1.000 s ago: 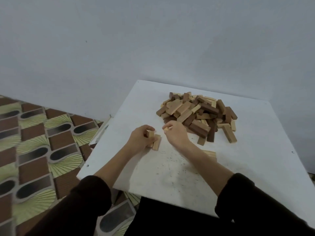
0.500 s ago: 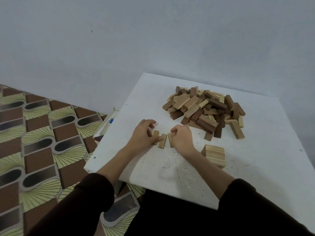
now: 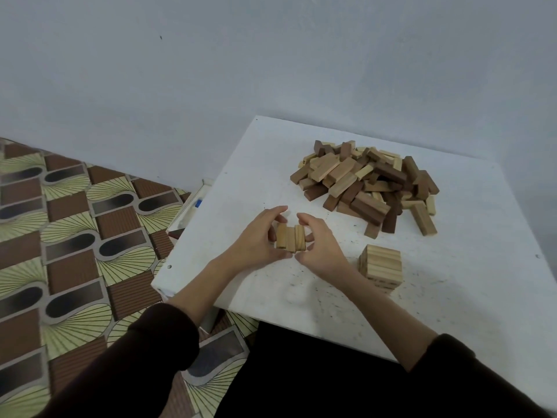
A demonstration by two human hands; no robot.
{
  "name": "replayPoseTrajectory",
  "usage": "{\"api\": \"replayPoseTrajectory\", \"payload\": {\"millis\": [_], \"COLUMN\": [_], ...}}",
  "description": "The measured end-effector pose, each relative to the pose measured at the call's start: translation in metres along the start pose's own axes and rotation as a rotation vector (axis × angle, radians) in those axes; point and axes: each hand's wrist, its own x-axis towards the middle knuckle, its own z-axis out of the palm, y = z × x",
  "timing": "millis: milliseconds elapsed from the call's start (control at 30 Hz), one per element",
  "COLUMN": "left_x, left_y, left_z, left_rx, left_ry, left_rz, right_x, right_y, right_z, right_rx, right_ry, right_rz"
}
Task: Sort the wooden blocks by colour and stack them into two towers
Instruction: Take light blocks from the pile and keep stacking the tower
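Note:
Three light wooden blocks [image 3: 290,237] lie side by side in a row on the white table [image 3: 452,282]. My left hand [image 3: 259,236] cups the row from the left and my right hand [image 3: 321,241] from the right, fingers and thumbs curled round its ends. A short tower of light blocks [image 3: 380,266] stands just right of my right wrist. Further back lies a mixed pile of light and dark brown blocks [image 3: 367,182].
The table's left edge [image 3: 193,233] runs close to my left hand, with patterned floor [image 3: 75,236] below it. A white tray-like object with a blue item [image 3: 196,203] lies beside that edge. A grey wall stands behind the table.
The blocks that lay apart between my hands now sit pressed together as one row. Both hands have closed in on its ends. The view has shifted, so the small tower shows fully.

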Motion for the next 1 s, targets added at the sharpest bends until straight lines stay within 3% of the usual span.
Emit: {"api": "replayPoseTrajectory", "payload": {"millis": [1000], "left_x": [-0.001], "left_y": [-0.001], "left_z": [-0.003], "left_rx": [-0.124], "left_ry": [-0.030], "left_rz": [-0.025], "right_x": [0.001], "right_y": [-0.007], "right_z": [0.002], "right_rx": [-0.102], "right_ry": [-0.046], "right_rz": [-0.058]}}
